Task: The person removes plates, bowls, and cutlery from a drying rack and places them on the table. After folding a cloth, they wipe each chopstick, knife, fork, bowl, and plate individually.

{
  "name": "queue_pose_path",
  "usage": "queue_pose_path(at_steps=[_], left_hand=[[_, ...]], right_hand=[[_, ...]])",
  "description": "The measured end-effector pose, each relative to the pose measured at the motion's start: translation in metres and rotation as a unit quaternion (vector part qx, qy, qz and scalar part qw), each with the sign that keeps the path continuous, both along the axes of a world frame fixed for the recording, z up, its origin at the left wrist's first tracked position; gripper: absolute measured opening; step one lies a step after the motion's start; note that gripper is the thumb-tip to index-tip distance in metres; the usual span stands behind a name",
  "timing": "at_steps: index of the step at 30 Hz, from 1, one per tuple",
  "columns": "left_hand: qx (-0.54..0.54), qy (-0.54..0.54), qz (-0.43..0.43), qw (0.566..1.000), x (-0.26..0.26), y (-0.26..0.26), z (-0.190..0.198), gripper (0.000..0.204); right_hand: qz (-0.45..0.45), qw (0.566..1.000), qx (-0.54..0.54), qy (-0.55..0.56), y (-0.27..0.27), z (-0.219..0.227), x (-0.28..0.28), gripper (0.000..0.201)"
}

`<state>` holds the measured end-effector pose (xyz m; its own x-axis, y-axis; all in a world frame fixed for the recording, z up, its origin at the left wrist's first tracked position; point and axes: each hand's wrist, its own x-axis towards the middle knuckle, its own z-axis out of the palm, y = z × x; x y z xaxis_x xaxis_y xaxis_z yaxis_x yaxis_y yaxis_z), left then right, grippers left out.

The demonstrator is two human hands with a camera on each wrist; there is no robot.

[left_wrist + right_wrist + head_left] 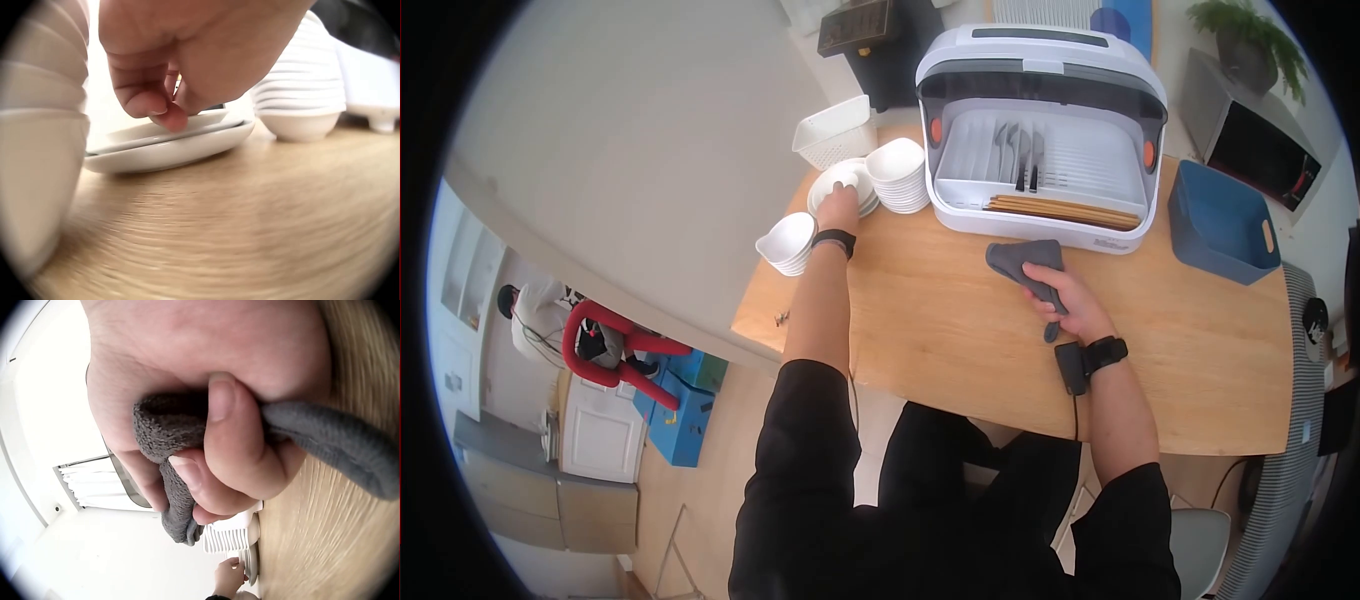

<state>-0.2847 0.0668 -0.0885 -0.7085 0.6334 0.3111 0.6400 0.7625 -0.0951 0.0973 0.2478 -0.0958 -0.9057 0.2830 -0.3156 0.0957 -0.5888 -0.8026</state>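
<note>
My left hand [838, 208] reaches over a short stack of white plates [867, 200] at the table's left. In the left wrist view its curled fingers pinch at the rim of the upper plate [140, 132], and a wider plate [169, 155] lies beneath. My right hand [1082, 303] grips a bunched dark grey cloth [1025, 258] over the table, in front of the white dish box. In the right wrist view the fingers curl round the fuzzy cloth [165, 434], and a folded end of it sticks out beside the palm.
White bowls [900, 178] are stacked right of the plates, and white cups [788, 245] nearer me. Behind stands a white basket [835, 137]. The white dish box [1040, 228] holds cutlery and chopsticks [1060, 211]. A blue bin [1222, 225] stands at the right.
</note>
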Motion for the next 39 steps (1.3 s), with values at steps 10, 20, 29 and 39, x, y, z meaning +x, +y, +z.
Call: queue_pose_path(at_steps=[10,20,29,39], left_hand=[[0.232,0.049,-0.067,0.969,0.03,-0.008,0.055,0.024],[0.117,0.025,-0.354,0.928,0.219,-0.054,0.028,0.036],[-0.007,-0.117,-0.451,0.885,0.225,-0.034,0.018,0.026],[0.222,-0.254,-0.453,0.825,0.226,0.014,0.053,0.016]], right_hand=[[-0.001,1.0,0.005,0.01,-0.002,0.003,0.002,0.032],[-0.016,0.992,-0.077,0.094,0.007,0.001,0.009,0.025],[-0.01,0.999,-0.013,0.034,0.007,0.0,0.005,0.032],[-0.041,0.997,-0.001,0.064,0.004,0.003,0.004,0.034]])
